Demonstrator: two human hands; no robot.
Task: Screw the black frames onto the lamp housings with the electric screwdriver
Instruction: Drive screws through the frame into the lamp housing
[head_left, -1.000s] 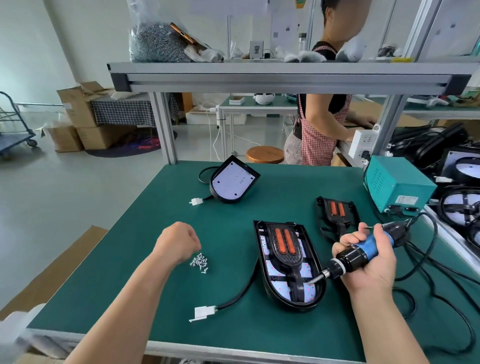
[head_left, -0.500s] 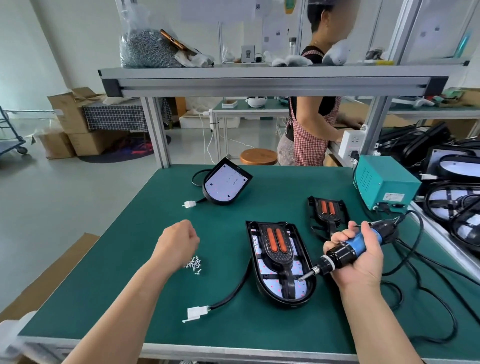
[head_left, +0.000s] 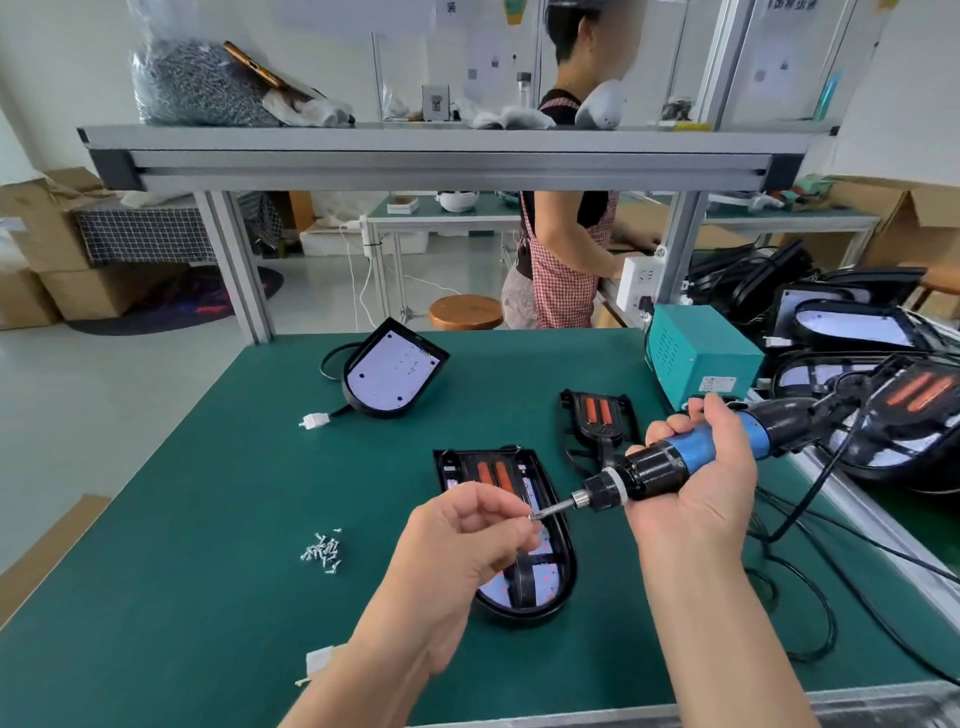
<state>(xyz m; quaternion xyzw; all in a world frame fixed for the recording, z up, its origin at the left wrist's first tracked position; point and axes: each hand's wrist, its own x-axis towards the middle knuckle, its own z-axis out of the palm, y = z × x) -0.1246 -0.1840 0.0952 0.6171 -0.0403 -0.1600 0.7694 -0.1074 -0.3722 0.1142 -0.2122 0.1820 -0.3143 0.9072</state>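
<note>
Bare left hand (head_left: 467, 540) and bare right hand (head_left: 698, 483) on bare forearms (head_left: 727, 649), uncovered to the lower edge, seemingly as far as the elbows.

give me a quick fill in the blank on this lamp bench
1. The right hand grips the electric screwdriver, whose middle band is ____.
2. The left hand pinches a ____ at the screwdriver's bit.
3. The loose screws lie to the ____ of the nearest lamp housing.
Missing words: blue; screw; left.
</note>
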